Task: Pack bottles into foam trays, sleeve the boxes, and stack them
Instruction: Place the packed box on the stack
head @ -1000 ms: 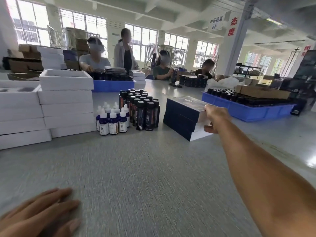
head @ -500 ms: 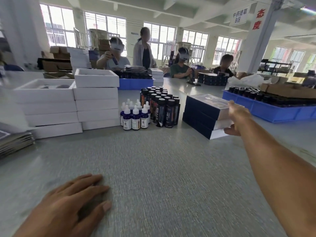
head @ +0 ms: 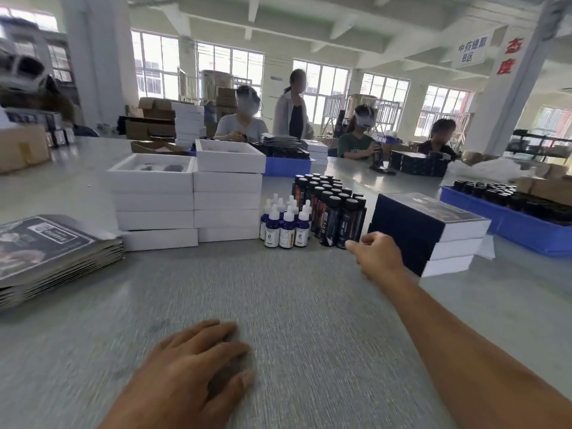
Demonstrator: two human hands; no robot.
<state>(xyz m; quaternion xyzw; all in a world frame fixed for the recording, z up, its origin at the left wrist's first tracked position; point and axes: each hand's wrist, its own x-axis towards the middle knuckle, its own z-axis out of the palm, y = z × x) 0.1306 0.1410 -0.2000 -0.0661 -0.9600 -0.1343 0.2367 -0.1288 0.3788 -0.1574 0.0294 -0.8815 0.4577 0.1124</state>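
Grey speckled tabletop (head: 303,305) fills the near view of a bright packing hall. At two o'clock sits the stack of three dark-blue sleeved boxes (head: 433,233). The right hand (head: 376,258), fingers loosely curled and holding nothing, hangs just beside that stack's near corner. The left hand (head: 198,363) lies flat on the table at six o'clock, fingers straight. At twelve o'clock stand white-capped blue dropper bottles (head: 286,226) and tall black-capped dark bottles (head: 332,212); white open foam-lined tray boxes (head: 190,196) are piled at eleven, flat printed grey sleeves (head: 52,252) at nine. Stacking looks finished for this box; the next move likely calls for fetching a fresh tray.
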